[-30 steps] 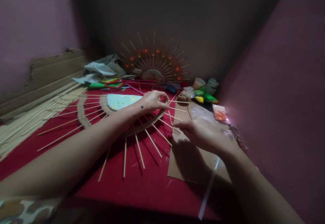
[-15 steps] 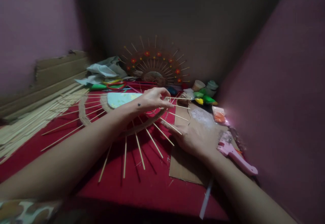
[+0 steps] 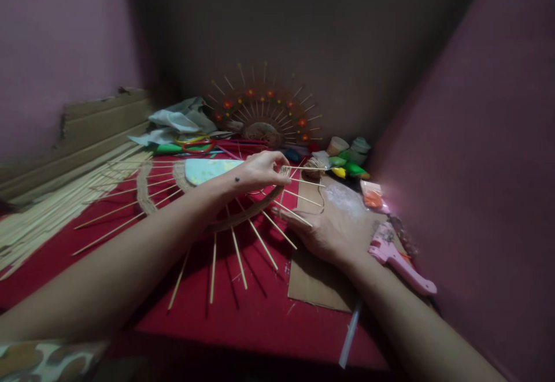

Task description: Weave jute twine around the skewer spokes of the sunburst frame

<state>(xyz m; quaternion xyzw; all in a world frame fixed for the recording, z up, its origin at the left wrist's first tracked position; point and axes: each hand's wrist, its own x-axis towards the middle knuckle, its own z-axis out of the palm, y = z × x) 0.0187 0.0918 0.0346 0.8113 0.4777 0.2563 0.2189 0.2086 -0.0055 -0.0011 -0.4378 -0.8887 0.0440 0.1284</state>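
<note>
A half-round fan frame of thin sticks (image 3: 239, 258) spreads over the red table, with a band of woven twine (image 3: 247, 216) curving across the sticks. At the band's right end, my left hand (image 3: 264, 169) pinches the twine-wrapped part between thumb and fingers. My right hand (image 3: 323, 234) is lower, its fingers reaching under the right-hand sticks. A thin strand of twine runs between its fingertips and the band, and another length (image 3: 323, 200) loops down beside the hand. Light blue patterned fabric (image 3: 210, 171) covers the frame's centre, partly behind my left wrist.
Cardboard (image 3: 321, 284) lies under my right hand, with a pink glue gun (image 3: 401, 263) to its right. A twine ball (image 3: 314, 167) sits behind. Many loose sticks (image 3: 52, 208) lie left. A flower-decorated stick fan (image 3: 264, 107) leans at the back; scissors (image 3: 197, 146) lie before it.
My right fingertips have shifted slightly left beneath the sticks, and the strand by them shows more clearly. My left hand keeps its pinch; the view has moved a little.
</note>
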